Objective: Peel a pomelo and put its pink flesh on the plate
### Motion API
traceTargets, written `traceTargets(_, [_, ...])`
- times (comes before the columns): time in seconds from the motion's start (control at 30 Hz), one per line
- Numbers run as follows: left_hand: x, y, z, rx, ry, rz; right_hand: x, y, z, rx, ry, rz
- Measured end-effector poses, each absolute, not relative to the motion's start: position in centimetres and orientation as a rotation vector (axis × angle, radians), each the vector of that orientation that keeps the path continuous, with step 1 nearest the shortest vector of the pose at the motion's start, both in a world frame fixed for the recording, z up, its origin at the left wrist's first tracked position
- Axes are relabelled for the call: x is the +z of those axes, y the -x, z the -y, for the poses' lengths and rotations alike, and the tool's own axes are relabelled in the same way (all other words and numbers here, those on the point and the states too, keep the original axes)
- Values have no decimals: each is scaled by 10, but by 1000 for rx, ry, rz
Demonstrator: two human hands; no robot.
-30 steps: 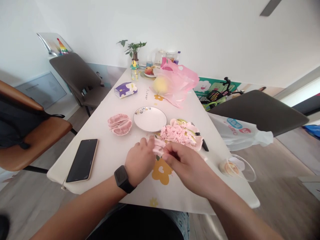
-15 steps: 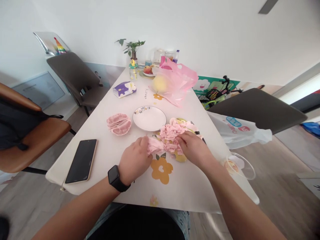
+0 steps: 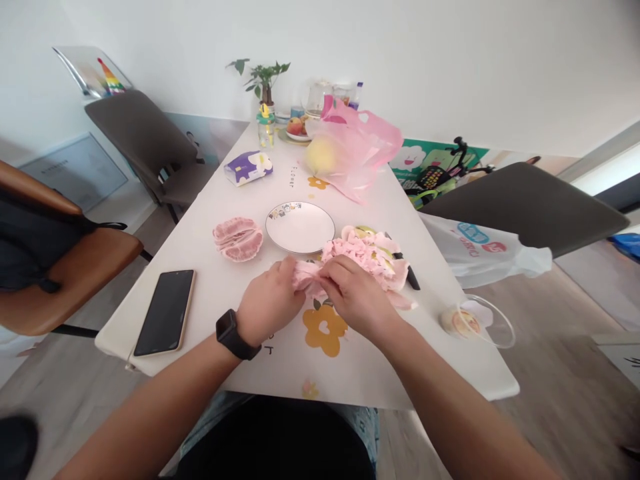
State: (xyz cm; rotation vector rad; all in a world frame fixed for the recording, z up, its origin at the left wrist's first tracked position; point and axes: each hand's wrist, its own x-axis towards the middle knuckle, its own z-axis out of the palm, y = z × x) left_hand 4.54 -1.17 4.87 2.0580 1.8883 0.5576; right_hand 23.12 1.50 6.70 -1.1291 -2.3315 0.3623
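My left hand [image 3: 270, 300] and my right hand [image 3: 355, 297] meet over a strip of pink pomelo pulp [image 3: 304, 277], both pinching it at the front of the table. Just beyond my right fingers lies a heap of shredded pink pomelo flesh [image 3: 363, 253] on pale yellow-green pomelo peel [image 3: 363, 231]. A black-handled knife [image 3: 411, 279] sits partly under the heap's right side, its blade hidden. A peeled pink pomelo [image 3: 238, 239] lies open to the left of a white rimmed plate [image 3: 300, 227].
A black smartphone [image 3: 165, 313] lies near the left table edge. Farther back are a tissue pack [image 3: 249, 168] and a pink plastic bag [image 3: 355, 150] around a yellow pomelo. A clear plastic bowl [image 3: 477, 323] sits at the right edge, and chairs flank the table.
My right hand has moved left from the heap and rejoined my left hand on the pulp strip. The whole view has tilted slightly, shifting the table upward in the frame.
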Motion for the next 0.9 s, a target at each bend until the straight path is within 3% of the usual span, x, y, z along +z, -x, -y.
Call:
traceTargets(0.1, [52, -37, 6, 622, -1848, -1840, 70, -234, 4, 331, 1204, 2340])
traceTargets(0.27, [51, -22, -1, 728, -1667, -1775, 56, -238, 57, 675, 935, 2961])
traceTargets(0.6, [58, -20, -10, 835, -1463, -1577, 67, -249, 53, 822, 1004, 2961])
traceTargets(0.77, [56, -22, -17, 867, -1368, -1485, 85, -297, -30, 284, 1614, 2560])
traceTargets(0.9, [56, -29, -23, 928, -1349, -1434, 84, -302, -55, -61, 1561, 2468])
